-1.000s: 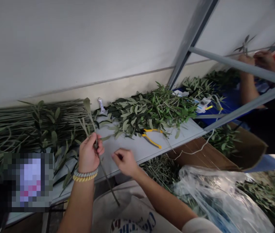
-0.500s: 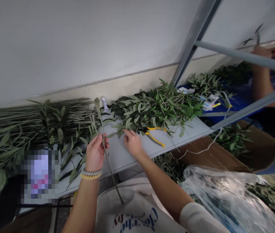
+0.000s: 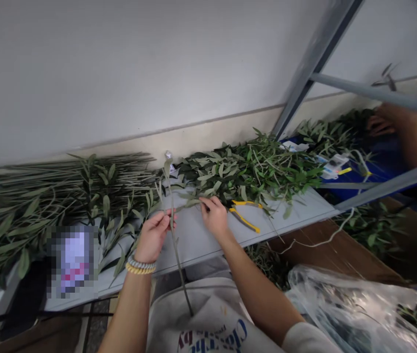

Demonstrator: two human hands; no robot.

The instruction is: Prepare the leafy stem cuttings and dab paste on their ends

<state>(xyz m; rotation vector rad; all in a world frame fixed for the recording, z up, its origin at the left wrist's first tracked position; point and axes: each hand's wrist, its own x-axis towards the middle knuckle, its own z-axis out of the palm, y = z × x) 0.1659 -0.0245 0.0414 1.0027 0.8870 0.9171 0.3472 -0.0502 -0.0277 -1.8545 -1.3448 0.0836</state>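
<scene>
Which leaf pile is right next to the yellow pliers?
The middle pile, on the white table with the pliers. The long-stemmed pile is left of it; the far-right pile is past the metal post.

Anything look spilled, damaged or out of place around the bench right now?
Nothing is clearly spilled or damaged. Slightly odd: the white cord droops beside the table, where it might snag, and the pliers lie with handles spread.

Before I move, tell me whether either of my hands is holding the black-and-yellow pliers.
No, the pliers lie on the white table beside the right hand.
</scene>
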